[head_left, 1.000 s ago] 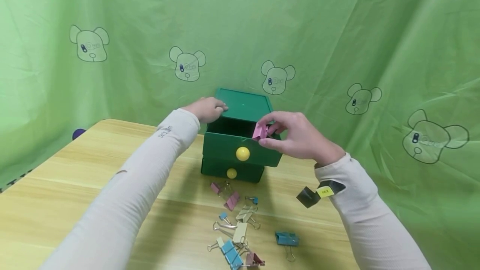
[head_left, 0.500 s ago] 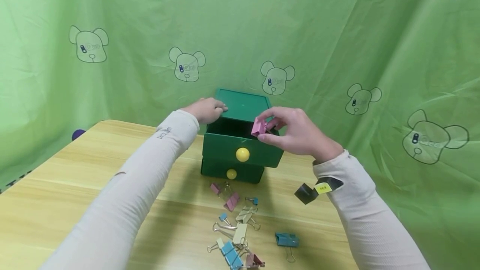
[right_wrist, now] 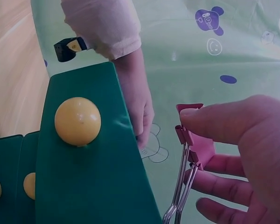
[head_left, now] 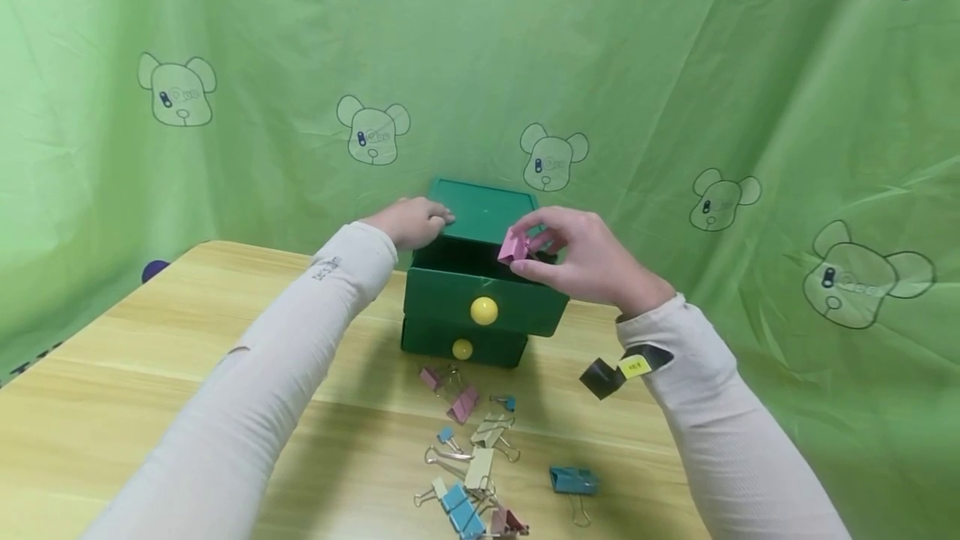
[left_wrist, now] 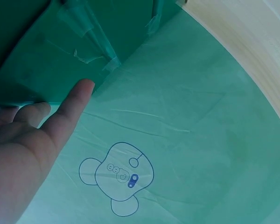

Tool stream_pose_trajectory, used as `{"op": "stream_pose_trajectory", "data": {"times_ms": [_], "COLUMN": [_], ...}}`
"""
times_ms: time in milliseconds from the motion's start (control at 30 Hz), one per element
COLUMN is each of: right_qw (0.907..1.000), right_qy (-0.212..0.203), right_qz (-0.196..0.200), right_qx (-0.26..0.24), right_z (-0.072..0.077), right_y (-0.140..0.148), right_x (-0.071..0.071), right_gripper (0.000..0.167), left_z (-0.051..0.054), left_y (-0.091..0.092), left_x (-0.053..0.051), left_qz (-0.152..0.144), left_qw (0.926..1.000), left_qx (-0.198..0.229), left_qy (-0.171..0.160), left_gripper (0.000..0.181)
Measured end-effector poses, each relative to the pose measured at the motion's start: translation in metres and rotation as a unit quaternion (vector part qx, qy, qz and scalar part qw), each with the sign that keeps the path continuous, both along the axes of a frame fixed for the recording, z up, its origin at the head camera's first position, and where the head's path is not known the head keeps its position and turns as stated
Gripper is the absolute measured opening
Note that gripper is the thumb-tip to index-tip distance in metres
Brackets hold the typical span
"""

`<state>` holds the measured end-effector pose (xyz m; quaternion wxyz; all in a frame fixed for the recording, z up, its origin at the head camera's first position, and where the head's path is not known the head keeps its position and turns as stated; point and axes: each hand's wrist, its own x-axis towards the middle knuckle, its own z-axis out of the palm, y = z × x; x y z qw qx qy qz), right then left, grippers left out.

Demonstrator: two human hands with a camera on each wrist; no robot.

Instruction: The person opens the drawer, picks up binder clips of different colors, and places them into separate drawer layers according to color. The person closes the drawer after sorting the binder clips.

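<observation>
My right hand (head_left: 592,261) pinches a pink binder clip (head_left: 513,247) between thumb and fingers, above the pulled-out top drawer (head_left: 442,290) of a green drawer box (head_left: 487,211). In the right wrist view, the binder clip (right_wrist: 203,149) hangs with its wire handles down, beside the drawer front. My left hand (head_left: 408,222) rests at the upper left edge of the box. From the left wrist, that hand (left_wrist: 23,144) shows an extended finger against the green side. The inside of the drawer is dark, and its contents cannot be made out.
Several pink, blue and cream binder clips (head_left: 480,467) lie on the wooden table (head_left: 360,440) before the box. A teal binder clip (head_left: 573,480) lies apart to their right. Yellow knobs (head_left: 483,311) stick out from the drawer fronts. A green curtain (head_left: 637,65) hangs behind.
My right hand has moved slightly up and left with the pink binder clip, from the drawer's right front edge to over its opening. The left hand stays in place.
</observation>
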<state>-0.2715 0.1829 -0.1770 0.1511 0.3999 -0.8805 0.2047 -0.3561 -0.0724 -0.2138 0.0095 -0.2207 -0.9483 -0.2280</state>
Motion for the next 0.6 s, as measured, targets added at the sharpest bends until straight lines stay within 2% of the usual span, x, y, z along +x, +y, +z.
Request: {"op": "stream_pose_trajectory", "data": {"times_ms": [300,600], "right_qw": [0.9999,0.9998], "right_qy": [-0.013,-0.014], "right_qz": [-0.006,-0.014], "right_qx": [0.008,0.009], "right_z": [-0.0037,-0.0033], "right_y": [-0.0027,-0.0017], "right_x": [-0.0093,-0.0087], "right_gripper": [0.033,0.034], "left_z": [0.0008,0.0013], "left_y": [0.0013,0.0007], "left_x": [0.0033,0.0030], "left_qz": [-0.001,-0.002], "left_qw": [1.0000,1.0000], "left_qx": [0.000,0.003], "left_qy": [0.000,-0.001], "left_gripper": [0.045,0.045]}}
